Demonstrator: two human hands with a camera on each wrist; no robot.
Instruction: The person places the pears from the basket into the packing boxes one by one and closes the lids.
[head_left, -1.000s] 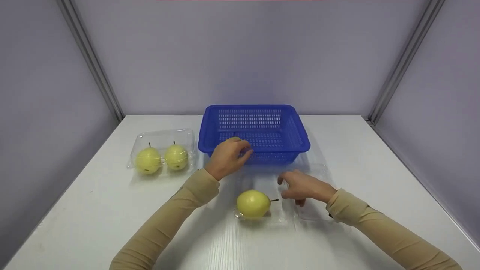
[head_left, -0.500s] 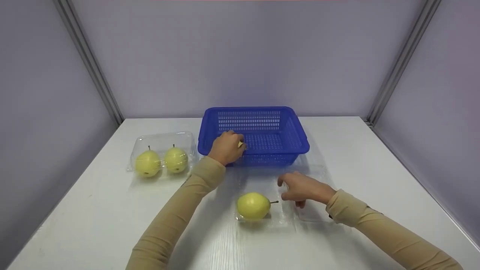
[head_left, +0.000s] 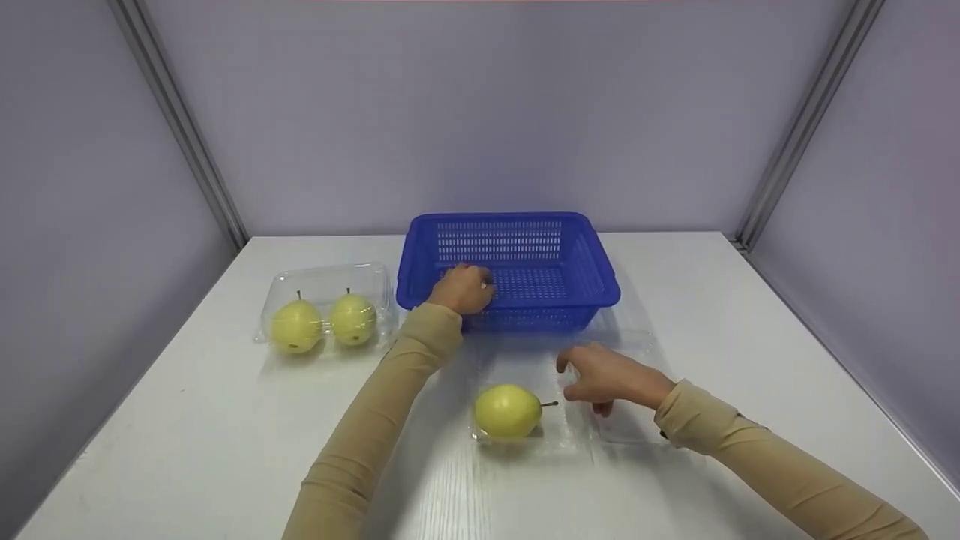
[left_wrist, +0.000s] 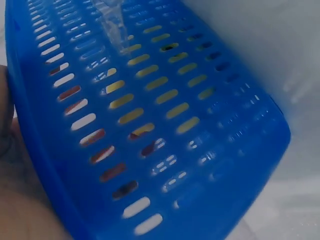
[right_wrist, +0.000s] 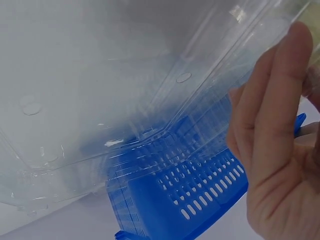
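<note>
Reaching over the near rim of the blue plastic basket [head_left: 525, 306], my left hand [head_left: 463, 289] has its fingers curled down inside. Through the slots in the left wrist view, a yellow pear [left_wrist: 157, 83] shows with fingertips against it; the head view mostly hides it behind the hand. My right hand [head_left: 611, 375] holds the edge of an open clear plastic clamshell [head_left: 559, 442] in front of the basket. Another yellow pear [head_left: 508, 411] lies on its side in that clamshell, stem pointing right. In the right wrist view, the fingers [right_wrist: 280, 95] lie along the clear plastic.
To the left, a closed clear clamshell [head_left: 334, 277] contains two yellow pears [head_left: 297, 326] with stems up. Everything stands on a white table [head_left: 187, 450], enclosed by pale panels [head_left: 480, 112] at the back and sides.
My left hand has moved slightly right and lowered into the basket with the pear, which was partly visible between its fingers before. The right hand stays at the clamshell.
</note>
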